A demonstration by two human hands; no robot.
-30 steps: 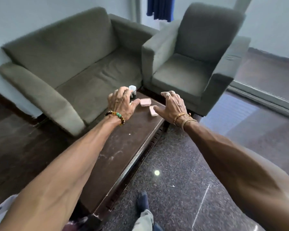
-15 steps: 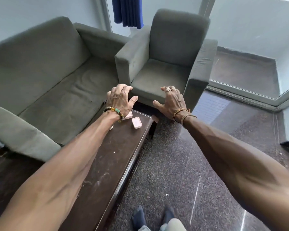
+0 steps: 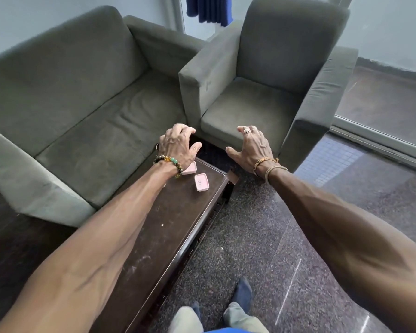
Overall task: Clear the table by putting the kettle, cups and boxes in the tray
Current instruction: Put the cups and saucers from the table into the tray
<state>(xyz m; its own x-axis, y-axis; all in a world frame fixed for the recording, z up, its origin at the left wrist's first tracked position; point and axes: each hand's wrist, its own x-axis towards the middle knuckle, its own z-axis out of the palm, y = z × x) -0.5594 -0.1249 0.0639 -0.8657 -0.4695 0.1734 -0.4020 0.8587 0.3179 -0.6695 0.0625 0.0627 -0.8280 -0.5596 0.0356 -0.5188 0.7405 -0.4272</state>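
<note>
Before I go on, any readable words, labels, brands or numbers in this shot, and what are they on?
No text here can be read.
Pink box on the dark table: a small mark on the lid, too small and blurred to read.
Second pink box, partly behind the left hand's wrist: no lettering visible.
Sofa, armchair, and the rings on the right hand: no writing seen.

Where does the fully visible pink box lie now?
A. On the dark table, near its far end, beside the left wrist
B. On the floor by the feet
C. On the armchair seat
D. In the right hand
A: the pink box lies flat on the dark table, apart from the left hand, while the right hand hovers empty off the table edge.
</note>
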